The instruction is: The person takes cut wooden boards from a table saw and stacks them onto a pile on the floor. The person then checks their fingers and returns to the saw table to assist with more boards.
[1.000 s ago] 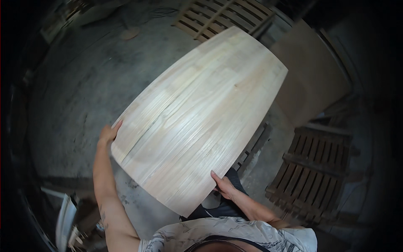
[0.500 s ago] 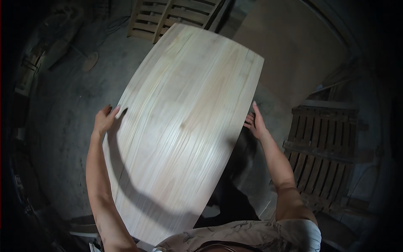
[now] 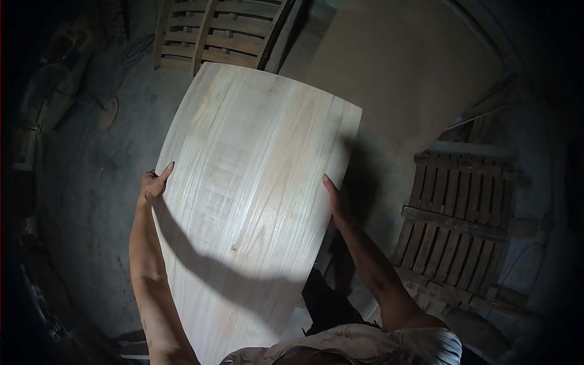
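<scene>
A large pale wooden panel [image 3: 249, 164], made of planks joined side by side, lies slantwise in front of me, its lower end close to my body. My left hand [image 3: 156, 182] grips the panel's left edge, thumb on the upper face and fingers beneath. On the opposite edge, my right hand [image 3: 338, 204] holds on the same way, its thumb pressed along the top face and its other fingers hidden below. A dark shadow of my arm and body falls across the lower part of the wood.
A slatted wooden pallet [image 3: 231, 33] stands beyond the panel's far end. More dark slatted pallets [image 3: 456, 213] lie at the right. A broad brown sheet [image 3: 401, 73] is at the far right. Grey concrete floor [image 3: 91, 213] spreads to the left, with a small round object [image 3: 108, 114] on it.
The panel has shifted toward me and slightly left, its far end now lower in view. My right hand, earlier at the edge with fingers showing, has its thumb over the top face.
</scene>
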A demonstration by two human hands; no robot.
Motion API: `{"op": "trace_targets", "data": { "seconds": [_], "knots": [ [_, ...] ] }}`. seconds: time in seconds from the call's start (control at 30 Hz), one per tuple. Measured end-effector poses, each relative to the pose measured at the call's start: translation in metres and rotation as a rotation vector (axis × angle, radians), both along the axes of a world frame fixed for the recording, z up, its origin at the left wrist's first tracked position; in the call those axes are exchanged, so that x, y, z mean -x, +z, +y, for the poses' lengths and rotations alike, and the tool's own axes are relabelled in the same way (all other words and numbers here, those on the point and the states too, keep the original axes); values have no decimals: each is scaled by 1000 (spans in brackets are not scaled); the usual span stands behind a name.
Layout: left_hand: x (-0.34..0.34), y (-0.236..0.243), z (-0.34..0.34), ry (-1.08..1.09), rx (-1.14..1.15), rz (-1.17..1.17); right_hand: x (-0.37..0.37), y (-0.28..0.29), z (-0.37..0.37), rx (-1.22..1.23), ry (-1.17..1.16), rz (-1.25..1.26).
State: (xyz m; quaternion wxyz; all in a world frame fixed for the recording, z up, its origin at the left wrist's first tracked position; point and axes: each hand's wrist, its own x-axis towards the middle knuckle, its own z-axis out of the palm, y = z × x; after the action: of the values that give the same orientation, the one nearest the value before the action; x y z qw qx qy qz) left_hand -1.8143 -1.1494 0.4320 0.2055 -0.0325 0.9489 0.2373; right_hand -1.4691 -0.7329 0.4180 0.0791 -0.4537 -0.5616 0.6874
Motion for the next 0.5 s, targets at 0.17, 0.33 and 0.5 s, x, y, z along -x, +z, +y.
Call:
{"op": "trace_targets", "data": {
  "seconds": [0.17, 0.33, 0.5],
  "knots": [
    [0, -10, -1, -25, -32, 35, -14, -46, 19, -194, 125, 25],
    [-52, -9, 20, 141, 182, 542, -25, -97, 46, -716, 756, -48],
    [-220, 39, -19, -212, -87, 952, -72, -57, 49, 115, 154, 171]
  ]
}}
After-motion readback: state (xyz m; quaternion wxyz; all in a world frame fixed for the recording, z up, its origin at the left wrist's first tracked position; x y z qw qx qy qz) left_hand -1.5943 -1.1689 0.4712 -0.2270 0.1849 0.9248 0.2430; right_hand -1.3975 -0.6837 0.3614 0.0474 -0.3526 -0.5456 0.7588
